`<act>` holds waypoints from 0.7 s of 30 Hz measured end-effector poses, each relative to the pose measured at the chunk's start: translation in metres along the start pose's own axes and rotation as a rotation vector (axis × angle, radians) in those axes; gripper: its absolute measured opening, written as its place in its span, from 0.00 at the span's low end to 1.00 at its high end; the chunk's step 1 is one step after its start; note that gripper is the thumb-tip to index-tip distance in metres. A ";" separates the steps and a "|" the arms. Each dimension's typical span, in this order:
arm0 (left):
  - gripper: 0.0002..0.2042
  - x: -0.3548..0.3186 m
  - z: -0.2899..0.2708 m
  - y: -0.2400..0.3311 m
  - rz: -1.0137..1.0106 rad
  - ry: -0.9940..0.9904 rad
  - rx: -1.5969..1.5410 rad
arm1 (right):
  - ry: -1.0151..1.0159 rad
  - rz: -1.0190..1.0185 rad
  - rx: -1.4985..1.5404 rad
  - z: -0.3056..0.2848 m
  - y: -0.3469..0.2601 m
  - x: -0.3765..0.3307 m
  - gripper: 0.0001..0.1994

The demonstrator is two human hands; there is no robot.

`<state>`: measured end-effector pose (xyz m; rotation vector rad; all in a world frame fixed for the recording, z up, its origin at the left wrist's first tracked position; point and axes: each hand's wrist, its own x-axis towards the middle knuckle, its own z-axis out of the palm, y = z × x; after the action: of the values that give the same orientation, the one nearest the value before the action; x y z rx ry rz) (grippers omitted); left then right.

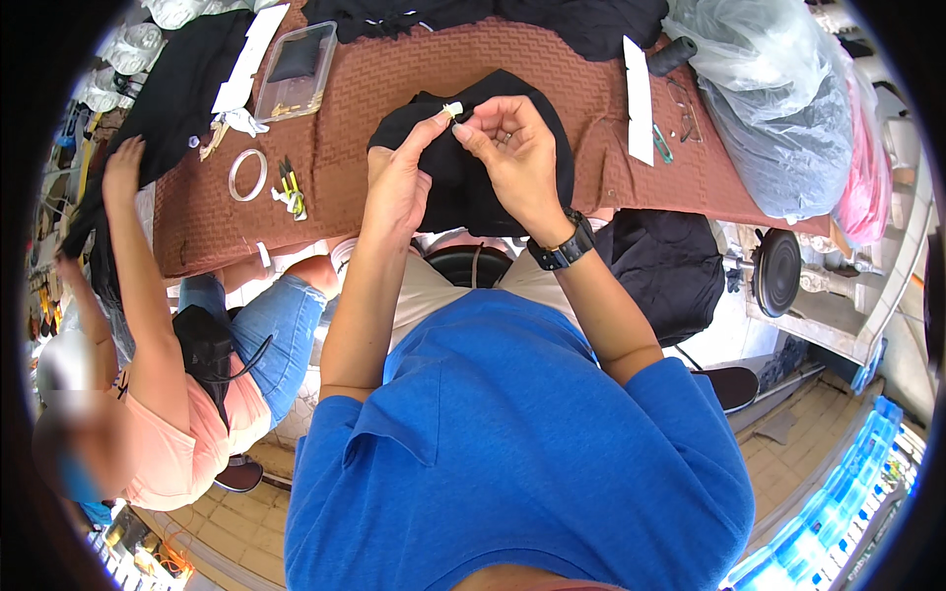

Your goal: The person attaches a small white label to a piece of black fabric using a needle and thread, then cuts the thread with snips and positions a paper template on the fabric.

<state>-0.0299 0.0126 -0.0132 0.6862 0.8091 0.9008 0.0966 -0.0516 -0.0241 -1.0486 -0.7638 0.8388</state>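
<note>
While hands (458,148) pinch white tag (452,109) | black cloth (463,187) beneath

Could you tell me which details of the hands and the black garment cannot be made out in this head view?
- Small white piece: pinched between left hand and right hand; too small to identify.
- Black fabric: largely hidden behind both hands; its full shape is unclear.
- Clear plastic box: its small contents are too tiny to tell.
- Co-worker's hand: what it grips is dark on dark.
</note>
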 end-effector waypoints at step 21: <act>0.13 0.036 -0.013 -0.017 0.385 0.155 0.437 | -0.177 -0.372 -0.324 -0.017 -0.084 0.034 0.04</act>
<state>-0.0199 0.0389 -0.0445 1.1937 1.0465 1.1463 0.1450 -0.0509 0.0541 -1.0784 -1.2332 0.4998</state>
